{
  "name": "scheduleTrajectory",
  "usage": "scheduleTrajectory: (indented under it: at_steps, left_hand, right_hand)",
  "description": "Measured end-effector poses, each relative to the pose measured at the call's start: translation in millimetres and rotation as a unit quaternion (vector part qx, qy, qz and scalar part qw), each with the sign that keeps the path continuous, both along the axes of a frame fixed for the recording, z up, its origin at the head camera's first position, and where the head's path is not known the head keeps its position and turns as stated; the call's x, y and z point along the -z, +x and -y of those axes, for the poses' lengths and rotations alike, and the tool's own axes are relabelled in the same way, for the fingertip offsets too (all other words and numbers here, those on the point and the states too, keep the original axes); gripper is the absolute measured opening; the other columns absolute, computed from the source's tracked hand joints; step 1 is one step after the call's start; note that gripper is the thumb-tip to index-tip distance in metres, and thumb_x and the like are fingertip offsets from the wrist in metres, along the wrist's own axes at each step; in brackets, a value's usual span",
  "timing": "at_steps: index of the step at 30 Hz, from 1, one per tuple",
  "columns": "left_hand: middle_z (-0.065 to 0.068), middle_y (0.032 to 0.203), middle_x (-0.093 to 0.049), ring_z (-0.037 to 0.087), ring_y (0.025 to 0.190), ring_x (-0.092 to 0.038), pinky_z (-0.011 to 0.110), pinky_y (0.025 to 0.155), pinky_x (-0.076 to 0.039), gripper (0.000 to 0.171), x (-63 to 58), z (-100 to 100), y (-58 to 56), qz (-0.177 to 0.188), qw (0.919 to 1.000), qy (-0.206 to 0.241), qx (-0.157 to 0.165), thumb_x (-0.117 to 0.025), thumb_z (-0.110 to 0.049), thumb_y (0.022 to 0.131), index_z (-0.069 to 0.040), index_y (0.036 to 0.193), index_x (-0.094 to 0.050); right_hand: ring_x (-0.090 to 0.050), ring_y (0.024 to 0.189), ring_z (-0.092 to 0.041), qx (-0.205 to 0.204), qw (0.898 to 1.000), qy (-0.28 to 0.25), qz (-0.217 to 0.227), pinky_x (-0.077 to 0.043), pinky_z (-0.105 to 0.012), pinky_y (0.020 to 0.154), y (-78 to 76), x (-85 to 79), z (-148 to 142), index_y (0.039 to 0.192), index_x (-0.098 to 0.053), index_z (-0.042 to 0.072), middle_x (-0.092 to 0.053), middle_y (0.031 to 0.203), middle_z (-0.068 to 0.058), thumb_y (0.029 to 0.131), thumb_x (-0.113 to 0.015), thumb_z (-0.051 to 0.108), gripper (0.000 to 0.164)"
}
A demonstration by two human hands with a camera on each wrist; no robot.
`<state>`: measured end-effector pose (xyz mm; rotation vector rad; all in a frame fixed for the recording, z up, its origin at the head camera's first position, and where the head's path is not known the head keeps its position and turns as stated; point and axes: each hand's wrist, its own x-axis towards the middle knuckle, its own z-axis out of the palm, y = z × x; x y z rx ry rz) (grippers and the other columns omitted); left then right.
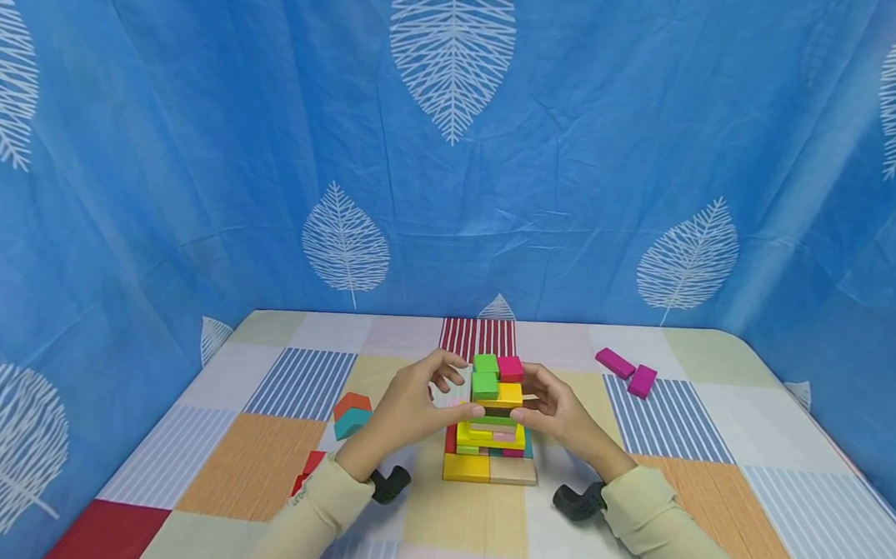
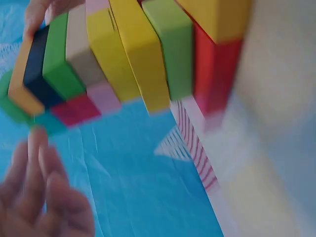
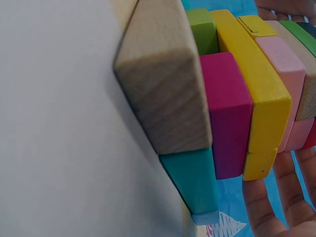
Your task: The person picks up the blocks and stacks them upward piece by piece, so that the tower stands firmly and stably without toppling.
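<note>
A tower of coloured wooden blocks [image 1: 492,438] stands on the table between the two hands. On its top lie two green blocks [image 1: 486,384] and a pinkish-red block [image 1: 510,368], above an orange block [image 1: 509,394]. Beneath that is a dark block [image 2: 37,66]. At the tower's left is the left hand [image 1: 418,404], its thumb tip by the dark layer and its other fingers loosely bent, apart from the blocks. From the right, the right hand [image 1: 566,414] has its thumb at the tower's near corner; its other fingers [image 3: 256,202] extend along the side.
Two magenta blocks [image 1: 615,362] lie at the back right. Left of the tower are an orange block [image 1: 352,403] and a teal block [image 1: 352,423], with red blocks [image 1: 313,462] nearer the left sleeve. A blue leaf-print curtain [image 1: 460,212] hangs behind the patchwork-covered table [image 1: 466,525].
</note>
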<state>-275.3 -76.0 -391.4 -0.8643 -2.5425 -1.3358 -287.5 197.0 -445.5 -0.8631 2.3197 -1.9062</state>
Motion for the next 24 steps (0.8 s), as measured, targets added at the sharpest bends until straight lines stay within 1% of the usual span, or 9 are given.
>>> scheduleTrajectory:
  at_steps: [3, 5, 7, 12, 16, 19, 21, 24]
  left_hand:
    - [0.006, 0.106, -0.074, 0.019, 0.09, -0.065, 0.029, 0.075, -0.053, 0.045, 1.2, 18, -0.6, 0.02, 0.9985, -0.024, 0.045, -0.086, -0.022, 0.095, -0.007, 0.133, -0.066]
    - [0.002, 0.104, -0.074, 0.013, 0.087, -0.063, 0.03, 0.076, -0.053, 0.037, 2.6, 32, -0.4, 0.031, 0.996, -0.037, 0.074, -0.082, -0.019, 0.099, -0.006, 0.131, -0.069]
    - [-0.002, 0.103, -0.073, 0.01, 0.087, -0.062, 0.031, 0.078, -0.054, 0.03, 4.9, 45, 0.2, 0.047, 0.9935, -0.048, 0.092, -0.079, -0.019, 0.101, -0.006, 0.127, -0.072]
    - [-0.002, 0.106, -0.076, 0.008, 0.091, -0.065, 0.031, 0.082, -0.053, 0.021, 11.7, 73, 2.2, 0.088, 0.9869, -0.077, 0.111, -0.076, -0.021, 0.103, -0.005, 0.115, -0.077]
    - [0.002, 0.107, -0.078, 0.006, 0.093, -0.068, 0.031, 0.082, -0.05, 0.017, 18.0, 91, 2.7, 0.105, 0.9807, -0.096, 0.134, -0.078, -0.017, 0.1, -0.005, 0.112, -0.077]
    - [0.006, 0.109, -0.077, 0.011, 0.095, -0.069, 0.032, 0.084, -0.053, 0.018, 21.1, 104, 3.5, 0.116, 0.9764, -0.103, 0.15, -0.08, -0.012, 0.097, -0.003, 0.112, -0.077]
    - [0.006, 0.11, -0.077, 0.014, 0.097, -0.069, 0.033, 0.087, -0.056, 0.021, 21.4, 112, 4.8, 0.123, 0.9746, -0.111, 0.15, -0.082, -0.01, 0.094, -0.002, 0.113, -0.077]
    - [0.002, 0.111, -0.075, 0.016, 0.099, -0.067, 0.034, 0.09, -0.058, 0.027, 20.0, 121, 7.5, 0.14, 0.9717, -0.132, 0.136, -0.086, -0.007, 0.089, -0.002, 0.114, -0.076]
  right_hand:
    - [-0.062, 0.122, -0.013, 0.003, 1.0, -0.001, 0.001, -0.053, -0.024, 0.104, -0.1, -0.4, 1, 0.153, -0.045, -0.009, -0.06, 0.141, -0.027, 0.101, -0.074, 0.01, 0.062]
    - [-0.062, 0.122, -0.012, 0.004, 1.0, -0.002, 0.003, -0.053, -0.024, 0.104, 0.0, -0.7, 1, 0.153, -0.045, -0.009, -0.06, 0.141, -0.026, 0.101, -0.074, 0.01, 0.062]
    - [-0.062, 0.121, -0.012, 0.005, 1.0, -0.002, 0.004, -0.053, -0.024, 0.103, 0.2, -0.8, 1, 0.153, -0.045, -0.009, -0.06, 0.141, -0.027, 0.1, -0.074, 0.01, 0.062]
    - [-0.063, 0.12, -0.012, 0.007, 1.0, -0.002, 0.005, -0.053, -0.023, 0.103, 1.1, -0.8, 2, 0.153, -0.045, -0.009, -0.06, 0.14, -0.027, 0.1, -0.074, 0.01, 0.063]
    - [-0.063, 0.12, -0.012, 0.01, 1.0, -0.001, 0.007, -0.053, -0.023, 0.103, 2.0, -1.0, 2, 0.153, -0.045, -0.009, -0.06, 0.141, -0.027, 0.1, -0.075, 0.012, 0.064]
    - [-0.063, 0.121, -0.013, 0.01, 1.0, -0.001, 0.006, -0.053, -0.024, 0.103, 2.3, -1.3, 2, 0.153, -0.045, -0.009, -0.06, 0.141, -0.028, 0.1, -0.075, 0.011, 0.064]
    - [-0.063, 0.121, -0.013, 0.009, 1.0, -0.001, 0.007, -0.053, -0.024, 0.103, 2.3, -1.6, 2, 0.153, -0.045, -0.009, -0.06, 0.141, -0.028, 0.1, -0.075, 0.011, 0.064]
    - [-0.063, 0.121, -0.013, 0.009, 1.0, -0.002, 0.006, -0.053, -0.023, 0.103, 2.3, -2.0, 3, 0.153, -0.045, -0.009, -0.06, 0.141, -0.028, 0.1, -0.075, 0.011, 0.064]
